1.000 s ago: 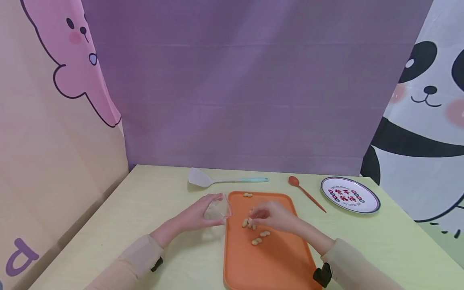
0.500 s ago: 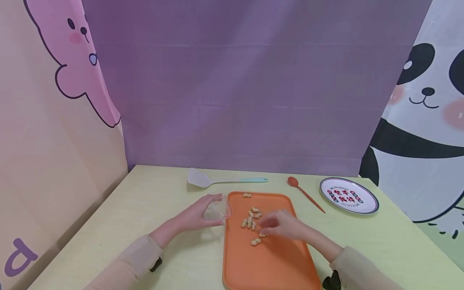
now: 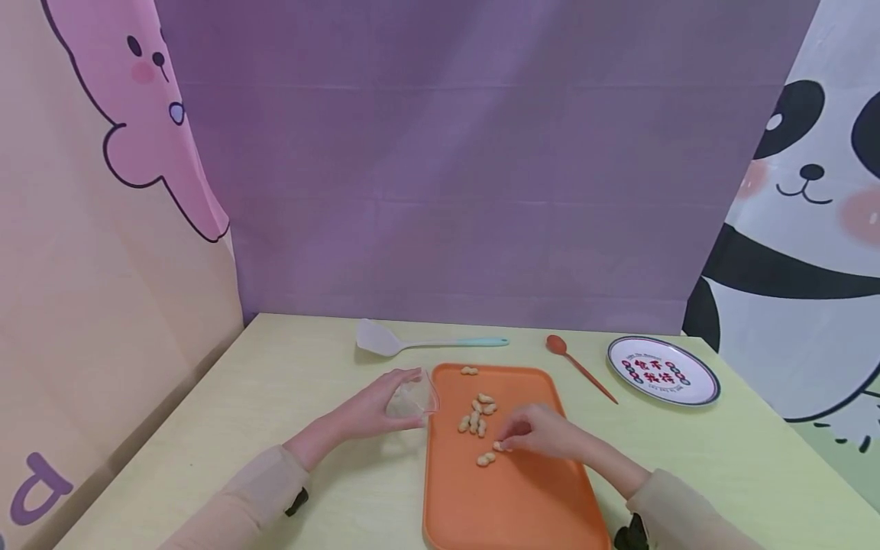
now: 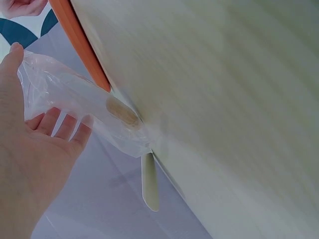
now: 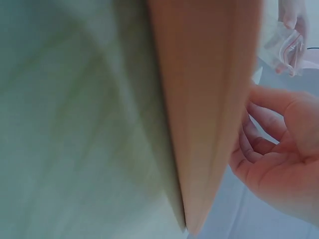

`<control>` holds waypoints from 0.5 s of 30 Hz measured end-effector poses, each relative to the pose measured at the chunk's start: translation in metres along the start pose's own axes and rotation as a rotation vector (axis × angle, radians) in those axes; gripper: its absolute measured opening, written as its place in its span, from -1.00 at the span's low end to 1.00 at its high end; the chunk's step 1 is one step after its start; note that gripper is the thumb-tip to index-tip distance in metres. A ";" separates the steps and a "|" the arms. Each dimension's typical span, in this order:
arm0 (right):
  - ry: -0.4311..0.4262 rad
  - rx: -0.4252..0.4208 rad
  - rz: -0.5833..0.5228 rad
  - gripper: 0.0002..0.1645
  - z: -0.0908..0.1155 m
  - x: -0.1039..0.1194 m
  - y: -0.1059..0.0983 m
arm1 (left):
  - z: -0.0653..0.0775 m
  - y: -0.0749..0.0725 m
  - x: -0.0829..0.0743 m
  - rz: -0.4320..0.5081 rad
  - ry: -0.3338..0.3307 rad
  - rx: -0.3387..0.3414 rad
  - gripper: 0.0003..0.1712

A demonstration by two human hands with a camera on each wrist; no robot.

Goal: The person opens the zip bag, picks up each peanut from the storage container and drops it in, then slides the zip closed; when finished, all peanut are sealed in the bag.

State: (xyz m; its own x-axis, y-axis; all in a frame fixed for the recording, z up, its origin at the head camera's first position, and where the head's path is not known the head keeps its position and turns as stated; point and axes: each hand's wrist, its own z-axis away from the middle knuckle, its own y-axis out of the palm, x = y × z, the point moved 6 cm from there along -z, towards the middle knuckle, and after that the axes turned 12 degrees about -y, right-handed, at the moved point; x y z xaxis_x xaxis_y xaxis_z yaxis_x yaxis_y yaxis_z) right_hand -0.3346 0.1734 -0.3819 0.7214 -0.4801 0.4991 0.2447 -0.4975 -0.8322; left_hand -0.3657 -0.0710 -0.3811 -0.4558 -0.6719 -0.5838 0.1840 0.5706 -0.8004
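A clear zip bag (image 3: 412,399) with a red seal line is held in my left hand (image 3: 364,410), its mouth facing the tray. One peanut (image 4: 122,113) shows through the plastic in the left wrist view. Thumb and index finger of my right hand (image 3: 543,431) pinch at a peanut (image 3: 498,446) low over the orange tray (image 3: 509,508). Several more unshelled peanuts (image 3: 473,420) lie on the tray, mostly in a group left of that hand, with one peanut (image 3: 469,370) near the far edge. In the right wrist view, the tray's side hides the fingertips.
Behind the tray lies a spatula (image 3: 440,343) with a light blue handle. An orange-red spoon (image 3: 580,367) rests to its right, and a white plate (image 3: 632,351) with red lettering is farther right. A purple cloth (image 3: 467,191) hangs behind the table.
My right hand has left the group of peanuts in the middle and come nearer and slightly right, down to another peanut. My left hand and the bag have stayed put.
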 end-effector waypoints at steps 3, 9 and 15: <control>0.020 0.007 -0.026 -0.87 0.002 -0.001 0.000 | 0.000 0.000 0.000 0.003 -0.001 0.001 -0.05; 0.037 0.025 -0.052 -0.85 0.005 -0.007 0.001 | 0.000 0.000 0.000 0.006 -0.006 0.005 -0.06; 0.032 0.043 -0.074 -0.88 0.007 -0.006 0.001 | -0.001 0.000 0.001 0.005 -0.010 0.005 -0.06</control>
State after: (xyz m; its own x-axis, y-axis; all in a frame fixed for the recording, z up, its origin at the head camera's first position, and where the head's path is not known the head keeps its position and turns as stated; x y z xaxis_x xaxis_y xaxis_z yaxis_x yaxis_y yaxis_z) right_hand -0.3344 0.1810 -0.3877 0.6797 -0.4664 0.5661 0.3244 -0.5010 -0.8023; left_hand -0.3665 -0.0710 -0.3819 -0.4459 -0.6739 -0.5891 0.1908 0.5715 -0.7981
